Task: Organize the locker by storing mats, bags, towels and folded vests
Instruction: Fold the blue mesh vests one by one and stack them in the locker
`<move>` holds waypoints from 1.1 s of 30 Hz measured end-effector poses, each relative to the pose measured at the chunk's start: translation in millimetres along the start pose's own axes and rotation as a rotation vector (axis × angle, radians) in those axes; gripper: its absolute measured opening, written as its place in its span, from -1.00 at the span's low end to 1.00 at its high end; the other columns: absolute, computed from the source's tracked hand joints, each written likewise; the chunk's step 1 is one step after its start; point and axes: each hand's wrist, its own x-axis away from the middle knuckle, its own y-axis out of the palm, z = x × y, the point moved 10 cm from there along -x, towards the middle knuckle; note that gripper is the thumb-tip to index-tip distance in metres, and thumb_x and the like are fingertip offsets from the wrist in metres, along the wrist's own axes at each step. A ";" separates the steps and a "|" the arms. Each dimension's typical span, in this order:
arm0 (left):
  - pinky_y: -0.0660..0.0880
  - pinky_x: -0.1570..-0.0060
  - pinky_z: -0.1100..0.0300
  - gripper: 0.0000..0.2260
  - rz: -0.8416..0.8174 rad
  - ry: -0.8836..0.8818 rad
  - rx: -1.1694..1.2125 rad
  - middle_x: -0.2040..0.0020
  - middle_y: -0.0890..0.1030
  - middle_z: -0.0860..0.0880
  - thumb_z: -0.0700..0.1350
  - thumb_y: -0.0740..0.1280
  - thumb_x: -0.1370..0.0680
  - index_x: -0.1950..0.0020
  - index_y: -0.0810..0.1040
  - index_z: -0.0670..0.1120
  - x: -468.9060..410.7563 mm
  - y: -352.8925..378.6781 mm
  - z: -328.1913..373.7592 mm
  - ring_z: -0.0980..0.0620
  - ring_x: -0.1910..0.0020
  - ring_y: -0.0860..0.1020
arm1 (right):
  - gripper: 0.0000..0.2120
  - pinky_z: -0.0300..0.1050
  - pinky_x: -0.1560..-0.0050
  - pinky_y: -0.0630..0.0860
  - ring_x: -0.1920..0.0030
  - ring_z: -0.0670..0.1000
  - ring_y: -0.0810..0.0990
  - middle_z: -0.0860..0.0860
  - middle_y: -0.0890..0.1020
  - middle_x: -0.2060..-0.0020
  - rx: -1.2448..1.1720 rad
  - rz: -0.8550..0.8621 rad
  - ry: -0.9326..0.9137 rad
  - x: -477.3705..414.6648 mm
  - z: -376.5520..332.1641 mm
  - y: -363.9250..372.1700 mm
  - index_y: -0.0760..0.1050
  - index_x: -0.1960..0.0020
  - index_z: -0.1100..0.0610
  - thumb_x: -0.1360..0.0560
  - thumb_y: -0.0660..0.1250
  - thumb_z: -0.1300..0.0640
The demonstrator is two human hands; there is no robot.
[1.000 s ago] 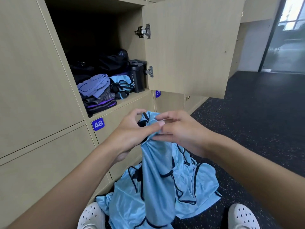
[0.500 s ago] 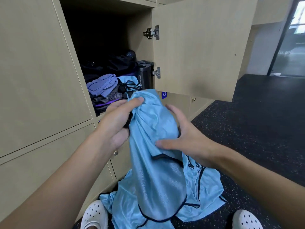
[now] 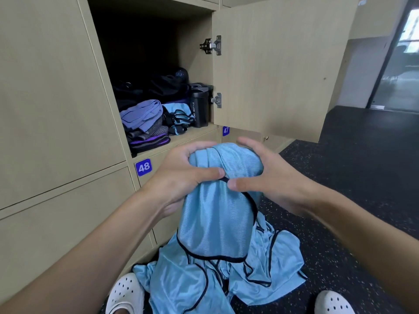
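Light blue vest (image 3: pixel 217 200) with black trim is up in front of me, bunched at its top and hanging down toward the floor, just below the open locker's shelf edge. Both hands are on it. The left hand (image 3: pixel 181 177) curls round the bunched top from the left, thumb across the front. The right hand (image 3: pixel 267 177) wraps it from the right, thumb pressing the black trim. The thumbs nearly meet.

Below, a heap of blue vests (image 3: pixel 267 266) lies on the dark speckled floor (image 3: pixel 351 200), between 2 white clogs (image 3: pixel 125 293).

Now the open locker (image 3: pixel 195 53): its door (image 3: pixel 283 64) is swung out to the right on 2 metal hinges. Inside, front left, is a stack of folded cloths (image 3: pixel 141 115), lilac on top, grey and purple beneath. Beside it is a folded blue vest (image 3: pixel 179 109), then a black bottle (image 3: pixel 199 109) upright by the right wall, reading "SPORT BOTTLE". Dark bags (image 3: pixel 158 87) sit at the back.

Blue tags on the doors beneath read 48 (image 3: pixel 143 167) and 47 (image 3: pixel 225 130).
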 end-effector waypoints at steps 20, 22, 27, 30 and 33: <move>0.58 -0.14 0.19 0.09 -0.211 0.152 -0.197 -0.25 0.62 0.12 -0.23 0.59 -0.32 -0.54 -0.05 0.35 4.1 20.0 0.8 0.14 -0.18 0.62 | -0.43 0.05 0.05 0.65 0.02 0.10 0.70 0.12 0.66 -0.09 -0.254 0.224 -0.006 2.8 0.9 -22.9 0.43 -0.25 0.02 -0.34 0.53 0.33; 0.58 -0.17 0.08 0.10 -0.184 0.171 -0.141 -0.38 0.53 0.02 -0.29 0.60 -0.32 -0.51 0.00 0.42 4.6 19.8 3.4 0.09 -0.22 0.61 | -0.34 -0.03 0.16 0.65 0.10 0.05 0.71 0.11 0.66 -0.06 -0.288 0.256 -0.004 5.7 0.3 -23.6 0.33 -0.35 -0.10 -0.38 0.51 0.28; 0.64 0.11 0.16 0.02 -0.033 0.178 0.025 -0.40 0.46 0.07 -0.33 0.58 -0.35 -0.51 0.10 0.37 4.8 6.5 12.5 0.11 -0.13 0.65 | -0.13 -0.16 0.02 0.63 -0.07 -0.11 0.66 -0.09 0.56 -0.19 -0.026 0.101 -0.121 11.9 -21.5 -10.7 0.23 -0.43 -0.26 -0.28 0.57 0.14; 0.66 0.10 0.06 -0.05 0.032 0.164 0.086 -0.29 0.55 0.08 -0.31 0.56 -0.36 -0.50 0.16 0.35 4.2 -2.6 12.4 0.08 -0.07 0.67 | -0.08 -0.30 -0.09 0.56 -0.14 -0.26 0.58 -0.28 0.50 -0.23 0.141 -0.031 -0.101 13.4 -21.4 3.2 0.23 -0.47 -0.24 -0.27 0.60 0.14; 0.66 0.15 0.06 -0.09 0.056 0.156 0.090 -0.03 0.70 0.16 -0.30 0.55 -0.38 -0.50 0.17 0.31 4.4 -6.5 13.6 0.07 0.02 0.70 | -0.03 -0.31 -0.15 0.53 -0.15 -0.29 0.56 -0.30 0.49 -0.25 0.229 -0.085 -0.024 10.6 -15.9 8.5 0.18 -0.53 -0.14 -0.27 0.63 0.13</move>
